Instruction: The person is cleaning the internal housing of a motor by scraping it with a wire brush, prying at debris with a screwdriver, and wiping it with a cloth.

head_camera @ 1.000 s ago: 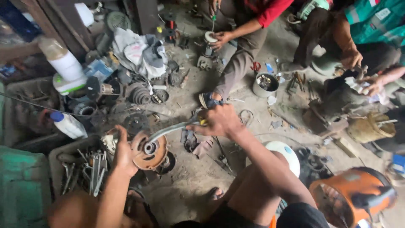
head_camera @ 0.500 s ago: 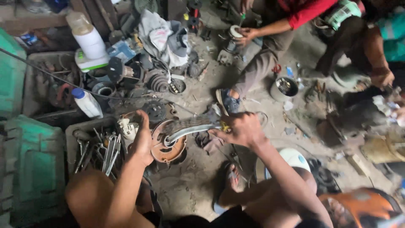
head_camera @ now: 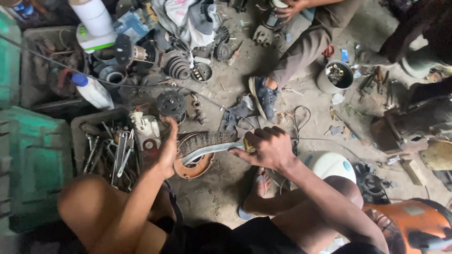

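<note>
Two bare hands work over a dirt workshop floor crowded with metal parts. At the far left of the frame stands a green plastic crate [head_camera: 33, 160], and just right of it a grey tray of loose steel wrenches [head_camera: 110, 153]. Above the tray, in the upper left, lies a white plastic bottle with a blue cap [head_camera: 92, 91].

Left of centre, the left hand [head_camera: 167, 150] presses its palm and fingers against the edge of a rusty orange round metal housing [head_camera: 194, 164] that rests on the ground, steadying it rather than closing around it. Across the housing's top lies a long wire brush with a curved pale metal handle [head_camera: 209, 143]. At centre, the right hand [head_camera: 268, 149] is clenched around the handle's end.

This looks like the scrubbing step, rust being brushed off the housing. The next stroke seems to call for firm downward pressure and a braced left hand.

At upper right, another person's trouser leg and blue shoe [head_camera: 263, 96] rest beside a small grey metal pot [head_camera: 335, 76].
</note>
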